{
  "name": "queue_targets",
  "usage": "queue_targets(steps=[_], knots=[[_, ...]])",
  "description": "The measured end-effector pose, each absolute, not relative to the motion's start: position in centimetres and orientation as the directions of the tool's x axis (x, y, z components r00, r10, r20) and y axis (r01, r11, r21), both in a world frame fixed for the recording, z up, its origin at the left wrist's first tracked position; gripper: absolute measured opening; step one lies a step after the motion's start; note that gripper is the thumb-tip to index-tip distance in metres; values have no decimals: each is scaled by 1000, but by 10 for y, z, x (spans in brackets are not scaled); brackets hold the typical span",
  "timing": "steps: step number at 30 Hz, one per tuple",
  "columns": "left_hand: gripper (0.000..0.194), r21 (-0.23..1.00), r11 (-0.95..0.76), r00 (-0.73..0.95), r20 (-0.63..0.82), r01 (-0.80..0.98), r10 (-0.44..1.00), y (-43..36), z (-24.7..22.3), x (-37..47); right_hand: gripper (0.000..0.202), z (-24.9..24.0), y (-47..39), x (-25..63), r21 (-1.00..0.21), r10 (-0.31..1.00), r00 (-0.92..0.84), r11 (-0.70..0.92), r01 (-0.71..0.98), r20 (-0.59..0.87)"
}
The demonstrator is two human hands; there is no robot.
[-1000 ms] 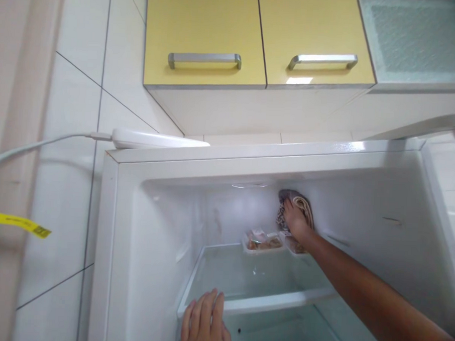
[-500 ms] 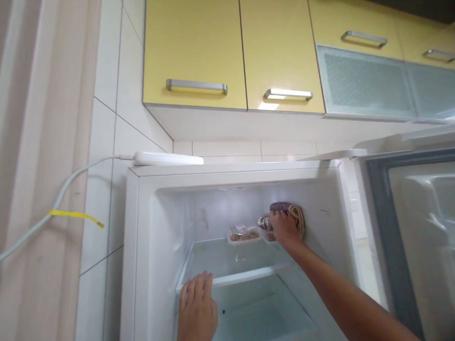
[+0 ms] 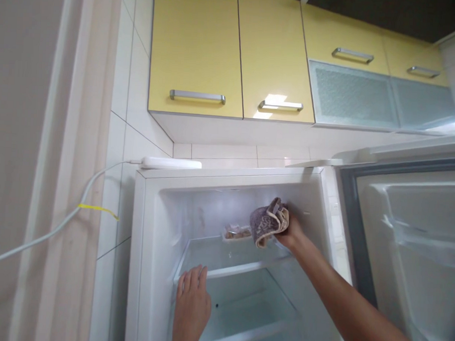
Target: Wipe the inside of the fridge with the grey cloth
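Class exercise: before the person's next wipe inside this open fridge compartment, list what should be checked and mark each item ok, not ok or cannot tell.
1. Cloth gripped firmly in the right hand: ok.
2. Left hand steadied on the front edge of the glass shelf: ok.
3. Fridge door swung open, out of the arm's way: ok.
4. Food tray at the back of the shelf, apart from the cloth: ok, though close.
5. Inner walls free of marks: cannot tell.
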State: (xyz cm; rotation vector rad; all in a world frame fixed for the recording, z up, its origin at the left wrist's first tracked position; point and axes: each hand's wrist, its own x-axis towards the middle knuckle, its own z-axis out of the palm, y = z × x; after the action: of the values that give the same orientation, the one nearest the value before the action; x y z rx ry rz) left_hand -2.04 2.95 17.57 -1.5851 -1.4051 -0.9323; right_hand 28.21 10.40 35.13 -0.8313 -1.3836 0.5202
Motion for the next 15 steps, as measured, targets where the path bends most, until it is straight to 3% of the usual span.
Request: queue_targets(steps=[3,7,11,15], knots=[[44,-86,-49,99,907,995,409,30,176,-20,61,360,91,282,-734,730,147,679,-35,668],[44,-81,-48,93,909,996,407,31,176,-18,71,384,79,276,-546,618,218,777,-314,755],[41,-97,-27,99,921,995,376,32,175,-18,60,425,85,259,-466,550,277,826,-315,788],[41,-113,-15,112,942,993,316,38,172,-18,56,450,113,242,-459,592,337,794,-398,732]])
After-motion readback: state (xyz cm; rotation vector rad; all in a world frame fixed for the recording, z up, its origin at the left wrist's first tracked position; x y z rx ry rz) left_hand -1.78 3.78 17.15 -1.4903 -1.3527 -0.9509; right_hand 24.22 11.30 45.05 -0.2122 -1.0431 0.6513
